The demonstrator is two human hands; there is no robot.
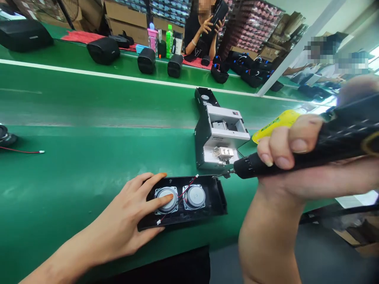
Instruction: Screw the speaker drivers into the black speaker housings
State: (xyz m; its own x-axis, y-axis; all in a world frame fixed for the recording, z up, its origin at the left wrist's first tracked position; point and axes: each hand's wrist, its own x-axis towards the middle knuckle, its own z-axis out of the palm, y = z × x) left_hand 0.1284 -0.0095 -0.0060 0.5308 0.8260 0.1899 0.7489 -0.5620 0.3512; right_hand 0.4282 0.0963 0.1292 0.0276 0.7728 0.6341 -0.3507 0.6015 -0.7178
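Over my feed, my left grip [133,205] is clamped across the black housing [213,200] on the green surface [89,169]; my right grip [291,144] wraps the power screwdriver [250,165], its bit [226,174] at the far-right corner. I judge this screw-driving; next calls for squaring the bit, whose seating I can't tell.

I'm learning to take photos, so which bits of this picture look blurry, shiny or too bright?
In the head view, the right hand and black power tool look soft toward the right edge; in the head view, pale glare shines on the green table; in the head view, the upper right edge looks washed out, while the silvery speakers look clearer.
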